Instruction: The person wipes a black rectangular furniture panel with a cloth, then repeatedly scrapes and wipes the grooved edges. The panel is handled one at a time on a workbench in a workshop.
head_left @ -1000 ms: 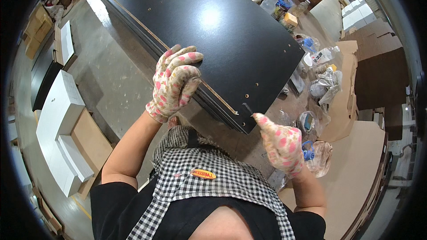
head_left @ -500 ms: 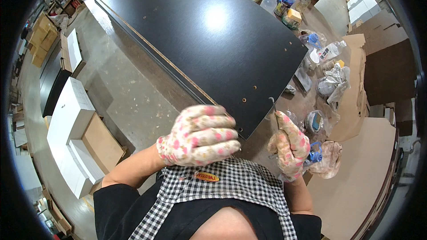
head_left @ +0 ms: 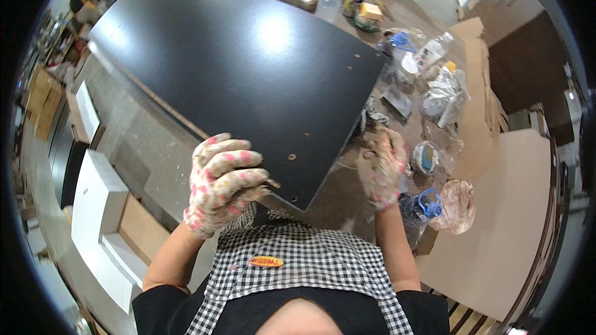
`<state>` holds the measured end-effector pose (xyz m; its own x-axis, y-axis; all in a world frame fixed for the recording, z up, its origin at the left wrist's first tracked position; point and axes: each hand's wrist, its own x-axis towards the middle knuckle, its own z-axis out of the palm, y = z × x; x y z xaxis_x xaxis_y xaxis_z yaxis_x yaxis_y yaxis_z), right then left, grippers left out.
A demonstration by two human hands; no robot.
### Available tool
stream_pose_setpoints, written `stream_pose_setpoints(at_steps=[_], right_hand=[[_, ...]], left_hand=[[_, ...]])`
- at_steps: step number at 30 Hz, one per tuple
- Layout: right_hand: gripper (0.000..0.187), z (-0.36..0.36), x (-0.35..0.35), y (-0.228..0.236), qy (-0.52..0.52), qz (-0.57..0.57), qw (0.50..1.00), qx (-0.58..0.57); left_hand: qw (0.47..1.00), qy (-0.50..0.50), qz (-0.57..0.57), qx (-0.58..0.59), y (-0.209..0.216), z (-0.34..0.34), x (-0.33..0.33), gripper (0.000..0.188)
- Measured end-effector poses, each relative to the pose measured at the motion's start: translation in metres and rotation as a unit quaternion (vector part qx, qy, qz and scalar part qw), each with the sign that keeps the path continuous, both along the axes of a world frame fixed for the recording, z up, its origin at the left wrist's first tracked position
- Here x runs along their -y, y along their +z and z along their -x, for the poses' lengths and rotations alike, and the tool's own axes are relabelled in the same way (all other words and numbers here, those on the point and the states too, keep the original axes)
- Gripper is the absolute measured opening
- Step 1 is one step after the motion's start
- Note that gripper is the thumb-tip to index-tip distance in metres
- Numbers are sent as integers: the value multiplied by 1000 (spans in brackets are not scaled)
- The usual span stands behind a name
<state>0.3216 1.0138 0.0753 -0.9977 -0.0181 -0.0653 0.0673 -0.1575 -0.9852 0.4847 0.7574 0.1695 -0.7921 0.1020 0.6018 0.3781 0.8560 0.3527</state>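
Black panel (head_left: 236,80) is gripped at its near edge by the left hand (head_left: 220,183); the right hand (head_left: 382,164), loosely curled, reaches among clutter, holes unfilled.

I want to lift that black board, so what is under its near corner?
The left hand grips the black panel at its near edge, close to the corner. Grey floor shows beside that edge. What lies beneath the panel's middle is covered. The right hand is apart, among the clutter.

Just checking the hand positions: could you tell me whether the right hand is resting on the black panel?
No, the right hand is off the black panel, down among the clutter beside its right edge.
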Motion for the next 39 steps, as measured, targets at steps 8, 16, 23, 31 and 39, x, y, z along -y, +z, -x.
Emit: stream_pose_setpoints(at_steps=[8, 16, 23, 31, 39], right_hand=[[14, 97, 39, -99, -70, -320, 914, -241], [9, 51, 19, 66, -121, 160, 960, -194], [36, -33, 46, 173, 274, 433, 829, -222], [15, -21, 55, 164, 214, 347, 885, -222], [20, 11, 108, 99, 212, 217, 950, -71]], left_hand=[[996, -4, -87, -10, 7, 4, 9, 19], [966, -76, -247, -25, 45, 31, 2, 39], [916, -220, -327, 71, 40, 84, -42, 76], [872, -25, -485, -68, 64, 27, 43, 58], [904, 208, 347, 141, 21, 24, 8, 36]])
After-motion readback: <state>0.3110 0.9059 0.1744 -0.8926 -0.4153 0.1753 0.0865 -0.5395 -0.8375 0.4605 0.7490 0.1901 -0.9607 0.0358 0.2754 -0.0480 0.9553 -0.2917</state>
